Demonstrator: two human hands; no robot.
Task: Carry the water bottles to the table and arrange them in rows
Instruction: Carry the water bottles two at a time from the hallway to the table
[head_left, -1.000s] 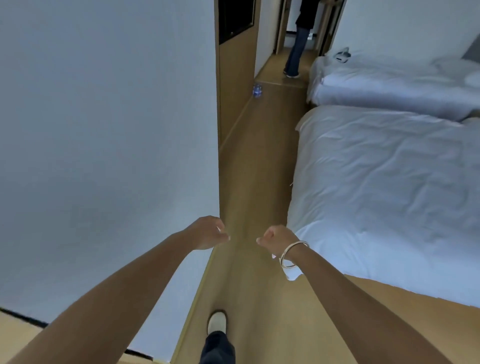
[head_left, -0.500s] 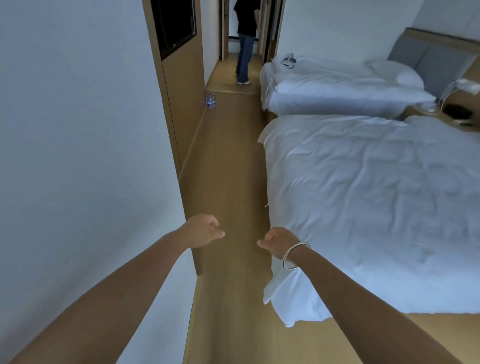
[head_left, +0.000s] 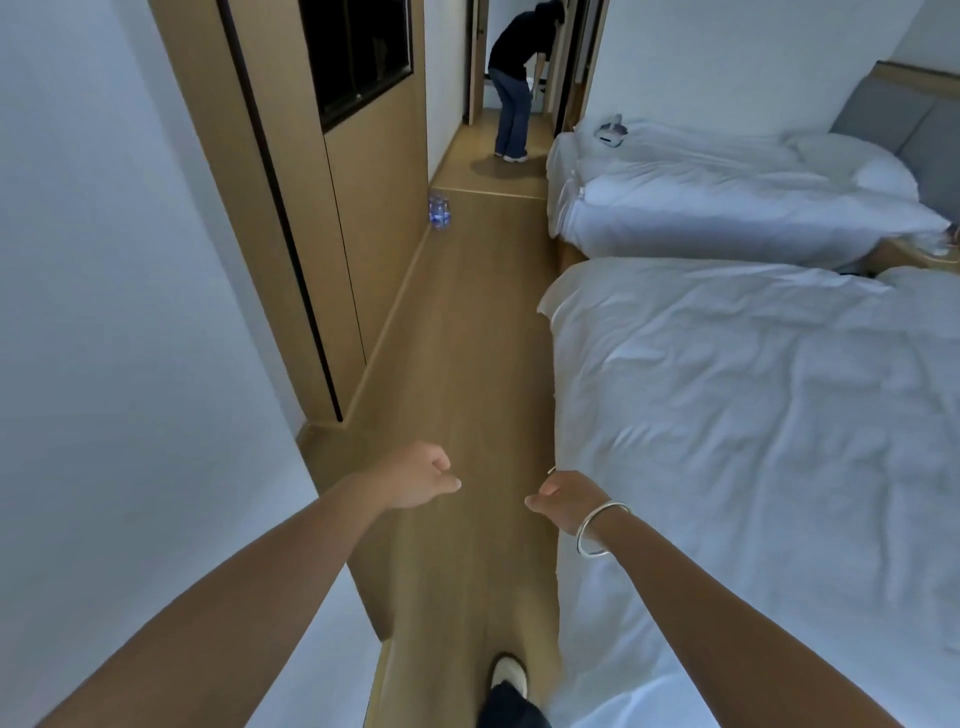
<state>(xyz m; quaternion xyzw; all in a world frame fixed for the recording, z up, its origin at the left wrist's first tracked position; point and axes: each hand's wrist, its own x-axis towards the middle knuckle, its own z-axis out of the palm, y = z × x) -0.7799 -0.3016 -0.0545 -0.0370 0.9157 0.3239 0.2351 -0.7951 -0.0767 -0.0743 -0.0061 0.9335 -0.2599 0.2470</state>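
A pack of water bottles (head_left: 439, 210) with blue labels stands on the wooden floor far ahead, against the left wall near a doorway step. My left hand (head_left: 418, 480) is stretched out in front of me, fingers curled loosely, holding nothing. My right hand (head_left: 566, 499), with a silver bangle on the wrist, is likewise curled and empty. Both hands hover over the aisle, far from the bottles. No table is in view.
A narrow wooden aisle (head_left: 467, 364) runs between a white wall and wooden panelling (head_left: 311, 234) on the left and two white beds (head_left: 753, 415) on the right. A person (head_left: 514, 93) bends over in the far doorway. My foot (head_left: 509, 675) shows at the bottom.
I have walked forward along the aisle; the wall corner has slid past on the left and the bottles and beds look nearer. My hands stay curled and empty.
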